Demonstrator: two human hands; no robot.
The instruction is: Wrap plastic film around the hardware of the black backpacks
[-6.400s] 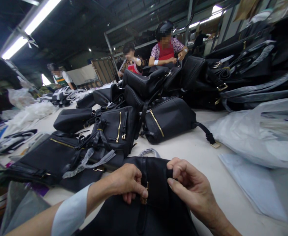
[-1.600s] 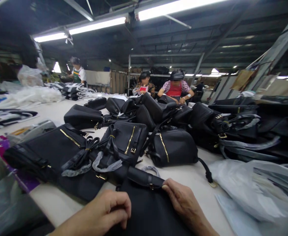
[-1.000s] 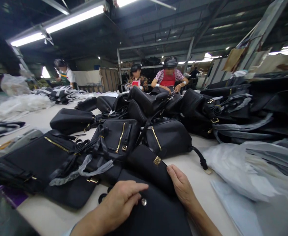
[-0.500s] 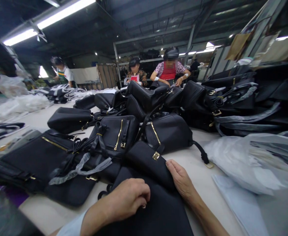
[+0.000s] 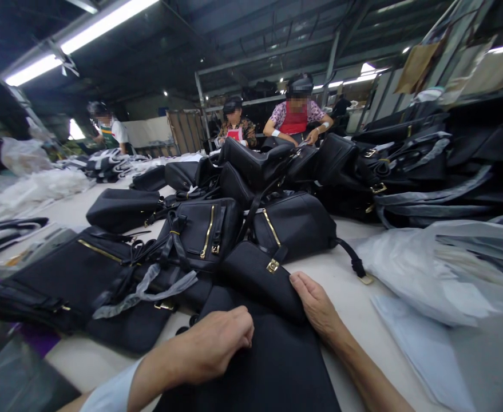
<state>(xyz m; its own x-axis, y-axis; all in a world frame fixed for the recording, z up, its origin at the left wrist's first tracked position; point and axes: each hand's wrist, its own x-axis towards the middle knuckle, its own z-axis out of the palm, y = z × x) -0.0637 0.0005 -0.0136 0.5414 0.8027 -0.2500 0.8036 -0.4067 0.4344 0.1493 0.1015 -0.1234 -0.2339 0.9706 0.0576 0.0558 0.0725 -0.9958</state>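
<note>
A black leather bag (image 5: 272, 366) lies flat on the white table (image 5: 349, 303) right before me. Its flap (image 5: 257, 274) with a gold clasp (image 5: 272, 265) is folded back away from me. My left hand (image 5: 214, 346) rests on the bag's body with the fingers curled under, pressing the leather. My right hand (image 5: 317, 306) lies along the bag's right edge, fingers together and pushed against the flap's fold. What its fingertips grip is hidden.
A heap of black bags with gold zips (image 5: 208, 229) fills the table ahead. More bags are stacked at the right (image 5: 410, 166). Clear plastic sleeves (image 5: 431, 269) lie at my right. Three people work at the far end (image 5: 296, 111).
The bag's flap went from closed to folded back, showing the gold clasp. My left hand slid over a snap on the bag's body and curled shut. The right hand stayed at the edge.
</note>
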